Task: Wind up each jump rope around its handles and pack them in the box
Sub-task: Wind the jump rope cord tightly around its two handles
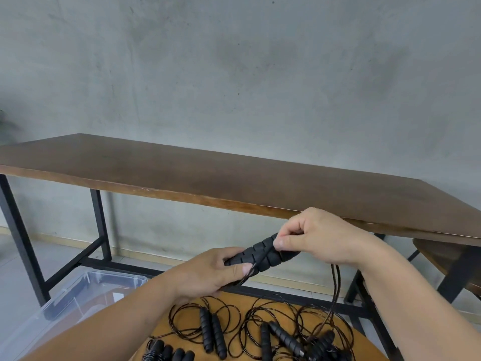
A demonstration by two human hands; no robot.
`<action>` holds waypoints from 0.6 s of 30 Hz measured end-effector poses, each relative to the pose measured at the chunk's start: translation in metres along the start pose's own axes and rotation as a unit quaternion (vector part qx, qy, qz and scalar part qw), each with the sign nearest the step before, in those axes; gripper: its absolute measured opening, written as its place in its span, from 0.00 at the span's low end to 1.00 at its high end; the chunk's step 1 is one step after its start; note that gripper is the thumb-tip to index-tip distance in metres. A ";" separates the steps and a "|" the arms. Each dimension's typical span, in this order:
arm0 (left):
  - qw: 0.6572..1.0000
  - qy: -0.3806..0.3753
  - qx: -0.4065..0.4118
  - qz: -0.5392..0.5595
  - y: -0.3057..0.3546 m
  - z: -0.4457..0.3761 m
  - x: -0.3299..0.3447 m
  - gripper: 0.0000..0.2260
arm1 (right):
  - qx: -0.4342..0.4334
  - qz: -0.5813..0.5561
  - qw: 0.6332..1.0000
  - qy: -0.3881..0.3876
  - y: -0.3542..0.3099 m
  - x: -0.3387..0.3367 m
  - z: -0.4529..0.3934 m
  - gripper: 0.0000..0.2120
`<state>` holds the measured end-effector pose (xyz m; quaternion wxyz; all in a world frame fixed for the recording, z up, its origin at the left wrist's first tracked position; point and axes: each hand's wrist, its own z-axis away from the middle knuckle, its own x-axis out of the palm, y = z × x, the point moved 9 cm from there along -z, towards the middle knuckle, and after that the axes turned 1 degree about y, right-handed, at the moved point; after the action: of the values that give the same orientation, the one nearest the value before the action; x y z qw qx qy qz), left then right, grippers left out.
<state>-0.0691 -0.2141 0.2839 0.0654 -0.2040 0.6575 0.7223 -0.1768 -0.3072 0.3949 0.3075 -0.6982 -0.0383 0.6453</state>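
Gripping paired handles [263, 254] — long axis rising rightward — both hands: left hand [208, 272], right hand [315, 235].

Black ribbed handles [260, 252] held together, tilted — thin rope [335, 287] dangling.

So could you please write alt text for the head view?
Both hands grip a pair of black handles, cord hanging down. Loose ropes lie on a round table; a clear box sits left.
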 end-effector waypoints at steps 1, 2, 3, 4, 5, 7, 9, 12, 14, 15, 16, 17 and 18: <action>0.999 0.001 -0.013 0.037 -0.002 0.001 0.000 0.25 | -0.006 -0.008 1.000 0.009 -0.002 -0.005 -0.001 0.08; 0.997 -0.006 -0.017 0.071 -0.003 0.002 0.003 0.26 | -0.009 -0.016 1.000 0.014 -0.002 -0.007 -0.001 0.07; 0.995 -0.015 -0.015 0.101 -0.004 0.002 0.007 0.27 | -0.011 -0.022 1.000 0.015 -0.002 -0.008 0.000 0.07; 0.991 -0.026 -0.010 0.130 -0.004 0.003 0.010 0.26 | -0.014 -0.025 0.999 0.015 -0.001 -0.008 0.000 0.07; 0.988 -0.031 -0.009 0.151 -0.006 0.003 0.012 0.26 | -0.017 -0.025 0.999 0.016 -0.001 -0.007 0.000 0.07; 0.990 -0.021 -0.014 0.138 -0.007 0.005 0.009 0.26 | -0.022 -0.022 0.999 0.019 0.000 -0.006 0.000 0.07; 0.999 -0.004 -0.001 0.049 -0.002 0.005 0.001 0.24 | -0.023 -0.012 1.000 0.016 0.000 -0.005 0.000 0.07; 0.995 0.000 0.050 -0.089 0.017 0.005 -0.005 0.19 | -0.026 0.030 0.999 -0.001 -0.005 -0.006 0.000 0.06; 0.988 -0.007 0.057 -0.142 0.025 0.004 -0.003 0.20 | -0.035 0.061 0.997 -0.021 -0.011 -0.004 0.000 0.07; 0.985 -0.015 0.052 -0.162 0.029 0.003 0.001 0.22 | -0.040 0.078 0.996 -0.034 -0.014 -0.002 -0.001 0.07; 0.982 -0.021 0.044 -0.183 0.028 0.002 0.004 0.25 | -0.047 0.094 0.993 -0.047 -0.018 0.000 -0.001 0.07; 0.979 -0.028 0.037 -0.199 0.029 0.002 0.008 0.27 | -0.056 0.106 0.991 -0.058 -0.023 0.002 -0.002 0.07; 0.976 -0.034 0.034 -0.215 0.030 0.001 0.011 0.29 | -0.065 0.113 0.989 -0.067 -0.028 0.003 -0.004 0.07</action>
<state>-0.0896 -0.2186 0.3073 0.2479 -0.3135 0.6200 0.6752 -0.1631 -0.2846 0.4052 0.1829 -0.6716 -0.0218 0.7176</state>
